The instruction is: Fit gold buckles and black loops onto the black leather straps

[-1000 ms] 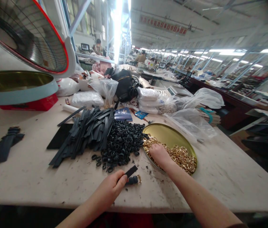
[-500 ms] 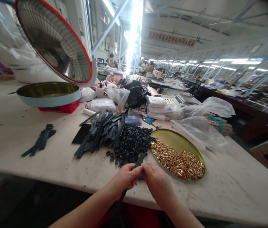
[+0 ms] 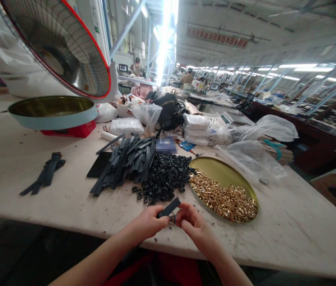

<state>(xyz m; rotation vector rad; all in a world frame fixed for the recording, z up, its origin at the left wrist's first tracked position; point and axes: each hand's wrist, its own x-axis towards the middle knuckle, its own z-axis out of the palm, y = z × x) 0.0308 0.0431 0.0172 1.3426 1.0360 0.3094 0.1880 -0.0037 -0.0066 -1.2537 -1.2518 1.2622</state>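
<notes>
At the table's near edge (image 3: 102, 231), your left hand (image 3: 148, 222) grips a dark strap (image 3: 170, 207), your right hand's (image 3: 196, 224) bent fingers at its tip — pinching or not, I cannot tell; one small bundle (image 3: 48, 171) lies apart — loose straps (image 3: 129, 163), black loops (image 3: 168, 174) and gold pieces (image 3: 227, 202) look plentifully left

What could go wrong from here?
1. Mixing: the loose black loops crowd up to the left rim of the gold tray, so a nudge could drop some among the gold pieces.
2. Spill: those gold pieces are heaped toward the tray's near side; a brush from the right hand or forearm might scatter some.
3. Slip: the left hand grips a dark strap close to the table's front edge; if dropped, it could fall off.
</notes>
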